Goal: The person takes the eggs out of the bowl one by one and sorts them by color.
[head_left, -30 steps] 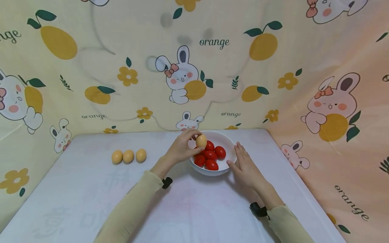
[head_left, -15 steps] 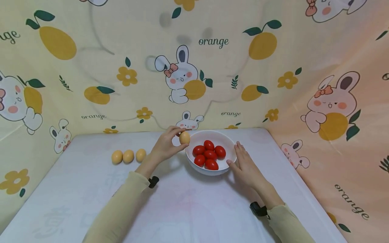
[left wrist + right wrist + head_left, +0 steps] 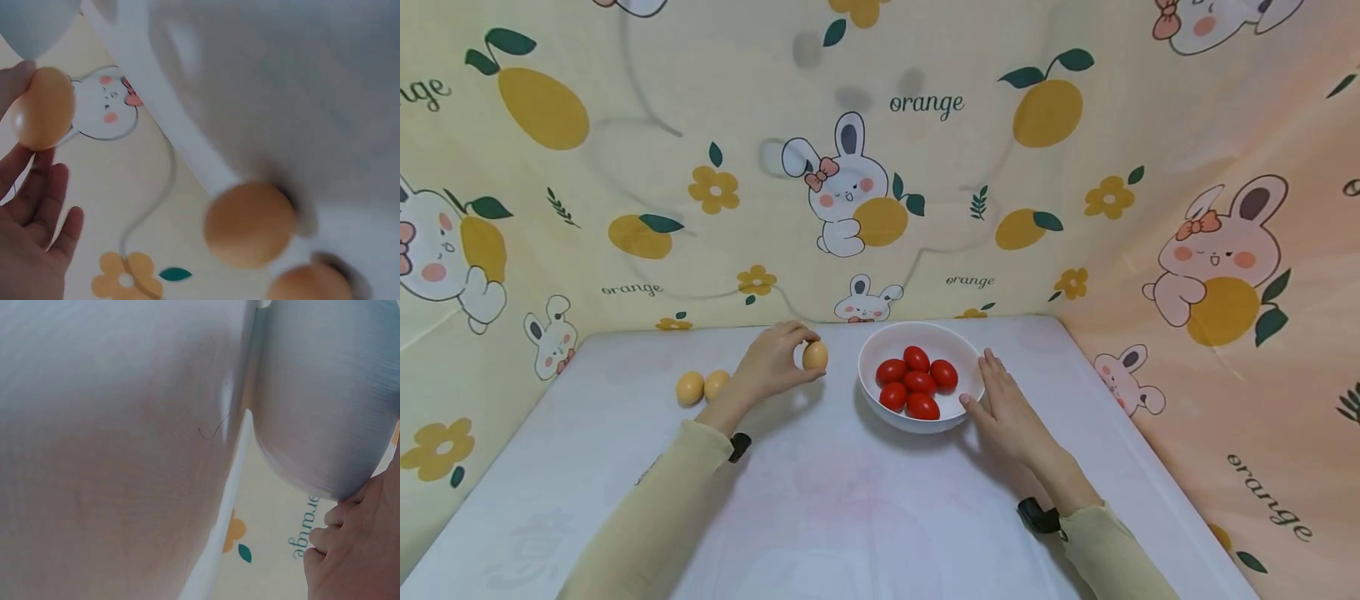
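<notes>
My left hand point(image 3: 769, 367) pinches a brown egg point(image 3: 815, 356) between thumb and fingertips, above the table to the left of the white bowl point(image 3: 868, 406). The left wrist view shows the same egg point(image 3: 44, 109) upright between thumb and fingers. Several red cherry tomatoes point(image 3: 919, 382) lie inside the bowl. My right hand point(image 3: 1011, 417) rests against the bowl's right side, its fingers fairly straight; in the right wrist view the fingers point(image 3: 334, 537) touch the outer wall of the bowl point(image 3: 325, 394).
Two more brown eggs, a left one point(image 3: 689, 388) and one beside it point(image 3: 716, 384), lie on the white-covered table point(image 3: 865, 517), partly behind my left arm. A patterned cloth point(image 3: 737, 125) hangs behind and around the table.
My left hand has carried the egg from over the bowl leftward and lower, now covering one of the eggs on the table. My right hand and the bowl have stayed in place.
</notes>
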`<state>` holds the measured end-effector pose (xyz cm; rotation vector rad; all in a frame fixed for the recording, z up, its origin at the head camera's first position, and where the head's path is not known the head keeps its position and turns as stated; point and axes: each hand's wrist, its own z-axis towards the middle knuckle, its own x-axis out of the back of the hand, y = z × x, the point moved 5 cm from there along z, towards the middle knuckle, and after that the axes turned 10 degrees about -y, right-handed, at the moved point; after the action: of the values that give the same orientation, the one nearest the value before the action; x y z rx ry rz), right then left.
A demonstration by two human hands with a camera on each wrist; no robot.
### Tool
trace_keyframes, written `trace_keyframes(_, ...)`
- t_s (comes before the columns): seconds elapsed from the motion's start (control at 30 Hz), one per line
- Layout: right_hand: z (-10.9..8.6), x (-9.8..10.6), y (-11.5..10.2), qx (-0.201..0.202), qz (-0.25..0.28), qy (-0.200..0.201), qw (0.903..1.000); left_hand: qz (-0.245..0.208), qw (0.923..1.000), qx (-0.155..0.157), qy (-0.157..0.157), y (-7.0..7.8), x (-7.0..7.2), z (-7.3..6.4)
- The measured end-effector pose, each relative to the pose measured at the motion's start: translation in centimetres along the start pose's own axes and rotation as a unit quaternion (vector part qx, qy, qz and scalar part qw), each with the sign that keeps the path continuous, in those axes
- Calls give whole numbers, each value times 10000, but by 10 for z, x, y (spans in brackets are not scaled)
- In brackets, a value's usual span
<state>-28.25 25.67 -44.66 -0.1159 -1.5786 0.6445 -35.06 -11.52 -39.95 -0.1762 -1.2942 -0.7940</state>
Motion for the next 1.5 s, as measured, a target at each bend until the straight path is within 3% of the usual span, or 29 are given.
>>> trace_keyframes(0.2, 0, 0, 1, -54, 0, -11, 10000, 199, 9961, 408, -758, -18, 1, -9)
trace_keyframes(0.5, 1, -2, 2, -60, 1, 14, 10000, 132, 9887, 626, -1356, -47, -4, -17)
trace_keyframes(0.77, 1, -1, 1, -69, 27, 22, 10000, -118, 9751, 1049, -1951, -67, -10, -20)
trace_keyframes(1.27, 1, -1, 2, -51, 14, 29, 10000, -375, 9598, 1379, -2417, -77, -12, -23)
trace_keyframes(1.5, 0, -1, 2, -54, 47, 21, 10000, -424, 9586, 1408, -2438, -79, -13, -25)
